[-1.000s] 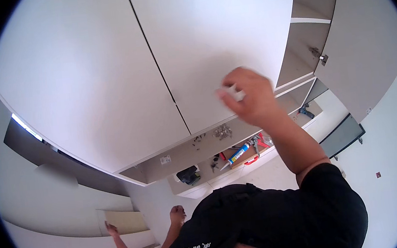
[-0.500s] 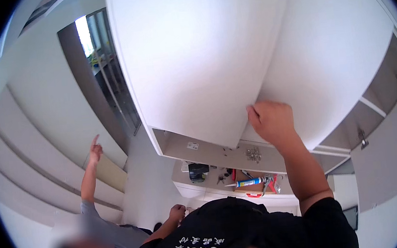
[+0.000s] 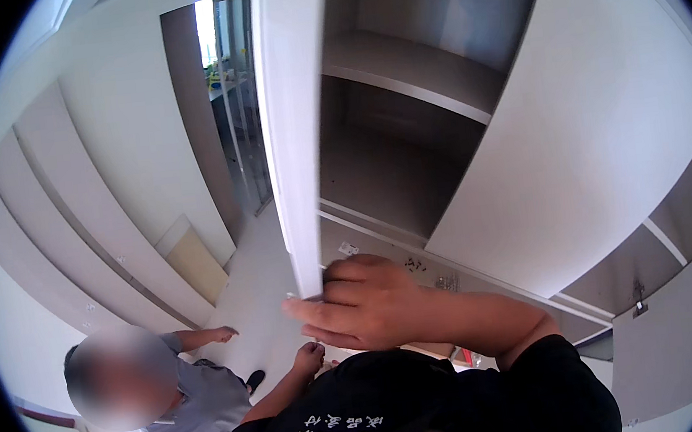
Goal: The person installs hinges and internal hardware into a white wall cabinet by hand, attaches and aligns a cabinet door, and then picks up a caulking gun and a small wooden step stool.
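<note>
White slab-like door [image 3: 294, 137], lower corner gripped by right hand [image 3: 372, 302]; left hand [image 3: 310, 356] curled closed.

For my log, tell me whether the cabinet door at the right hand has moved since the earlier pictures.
Yes: the cabinet door has swung outward and left, away from the shut door, uncovering the shelf.

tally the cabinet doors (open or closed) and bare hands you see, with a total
2 open cabinet doors: white door, grey door
1 closed cabinet door
2 wearer's hands: left hand, right hand
1 co-worker's hand
Total: 6
</note>
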`<state>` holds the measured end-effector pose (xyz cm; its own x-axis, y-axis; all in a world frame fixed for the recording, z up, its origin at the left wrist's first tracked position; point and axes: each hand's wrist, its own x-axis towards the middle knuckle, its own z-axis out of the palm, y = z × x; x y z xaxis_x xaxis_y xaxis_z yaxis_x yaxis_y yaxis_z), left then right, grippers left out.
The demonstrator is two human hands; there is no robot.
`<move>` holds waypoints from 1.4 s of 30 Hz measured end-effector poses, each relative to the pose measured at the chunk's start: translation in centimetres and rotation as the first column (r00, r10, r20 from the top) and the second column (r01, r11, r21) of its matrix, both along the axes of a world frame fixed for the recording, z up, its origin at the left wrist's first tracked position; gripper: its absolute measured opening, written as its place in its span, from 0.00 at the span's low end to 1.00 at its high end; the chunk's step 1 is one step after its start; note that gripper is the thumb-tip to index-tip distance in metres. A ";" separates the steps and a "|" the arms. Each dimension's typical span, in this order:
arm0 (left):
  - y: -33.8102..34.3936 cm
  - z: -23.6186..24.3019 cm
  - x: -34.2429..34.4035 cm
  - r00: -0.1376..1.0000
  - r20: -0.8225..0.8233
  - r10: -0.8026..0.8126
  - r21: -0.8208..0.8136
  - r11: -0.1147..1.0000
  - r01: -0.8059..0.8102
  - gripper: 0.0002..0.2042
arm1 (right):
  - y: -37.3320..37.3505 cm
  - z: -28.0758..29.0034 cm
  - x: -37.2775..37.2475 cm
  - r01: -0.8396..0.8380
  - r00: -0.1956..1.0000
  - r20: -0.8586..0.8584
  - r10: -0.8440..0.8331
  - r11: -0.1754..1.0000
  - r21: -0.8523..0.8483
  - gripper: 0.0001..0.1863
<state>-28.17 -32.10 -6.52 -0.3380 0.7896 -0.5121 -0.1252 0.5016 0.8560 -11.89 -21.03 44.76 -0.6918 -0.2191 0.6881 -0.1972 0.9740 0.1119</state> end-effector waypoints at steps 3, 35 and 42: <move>0.1 0.9 0.5 0.999 0.027 0.030 0.018 0.999 -0.031 0.11 | 0.1 -0.8 -2.7 -0.115 0.991 0.072 0.113 0.993 0.037 0.33; 11.5 33.4 -9.7 0.922 -0.384 -0.053 0.468 0.849 0.244 0.01 | 6.6 -21.3 19.8 0.677 0.733 0.602 -0.317 0.248 -0.693 0.15; 18.0 34.5 -9.3 0.842 -0.534 -0.078 0.502 0.772 0.390 0.02 | 7.0 -20.7 18.2 0.747 0.664 0.656 -0.360 0.281 -0.602 0.16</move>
